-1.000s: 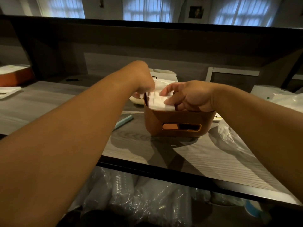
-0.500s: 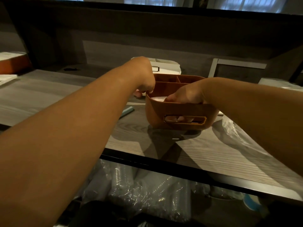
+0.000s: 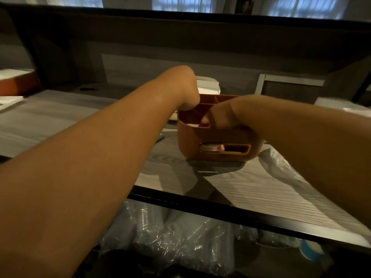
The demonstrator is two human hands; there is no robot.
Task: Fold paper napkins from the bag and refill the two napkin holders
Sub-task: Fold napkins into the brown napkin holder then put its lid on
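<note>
Both your hands are reaching into the brown holder; left hand and right hand grips unclear. Napkins look light, soft, crushable—press flat along edges.

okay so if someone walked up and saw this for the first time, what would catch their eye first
Two bare forearms reach in from the near corners and meet at a brown napkin holder in the middle of the grey wood counter. The left hand dips over its far left rim, and the right hand reaches down into its front compartment, where white napkins lie low. More white shows through the slot in its front wall.
</note>
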